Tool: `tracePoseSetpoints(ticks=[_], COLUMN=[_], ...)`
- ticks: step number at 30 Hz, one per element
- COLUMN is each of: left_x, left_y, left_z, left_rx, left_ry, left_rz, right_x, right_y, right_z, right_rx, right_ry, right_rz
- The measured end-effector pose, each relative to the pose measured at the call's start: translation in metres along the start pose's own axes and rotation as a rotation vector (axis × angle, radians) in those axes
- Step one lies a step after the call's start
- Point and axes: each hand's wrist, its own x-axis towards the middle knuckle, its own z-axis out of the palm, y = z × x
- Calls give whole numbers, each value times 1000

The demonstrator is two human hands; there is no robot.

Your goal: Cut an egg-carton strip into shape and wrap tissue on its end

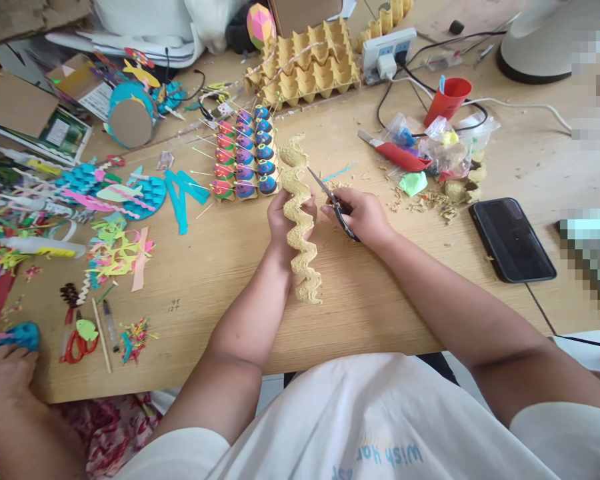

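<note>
My left hand (279,217) grips a long strip of yellowish egg carton (300,233) from beneath, its wavy cut edge running toward me. Most of those fingers are hidden behind the strip. In my right hand (363,213) is a pair of dark scissors (337,205), the blades pointing up and left, close to the strip but apart from it. Yellow trimmings (340,193) lie on the table by the scissors. Just beyond my left hand stand rows of painted egg-carton cups (243,153) in red, purple and blue, with pins sticking out.
Uncut egg trays (313,63) and a power strip (389,50) sit at the back. To the right are a red cup (447,100), a red-handled knife (403,157) and a phone (513,240). Paper scraps (125,247) and red-handled scissors (80,340) lie left, near another person's hand (7,373).
</note>
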Motion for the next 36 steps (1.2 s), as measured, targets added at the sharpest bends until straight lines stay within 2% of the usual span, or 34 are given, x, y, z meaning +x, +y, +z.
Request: tracePoseSetpoints(ticks=[3,8,13,16,29,36], left_x=[3,5,-1,-1,10,15], left_y=[-3,-6,-6,-7,-13,-15], left_z=[-2,-1,3,2,-9,-13], left_rx=[-23,-78,-36,-49,-40,-45], left_ry=[15,-41,-63,-69,-93,-85], left_rz=[50,115,66,69,73,50], right_x=[1,3,5,6,5,4], right_y=[0,1,7,8,-4,-1], right_z=[-1,0,-2,-4,-4,-3], right_rx=[80,251,212,266,475,467], right_ry=[42,24,66,47,-118,-101], right_rz=[33,90,119,138,46,50])
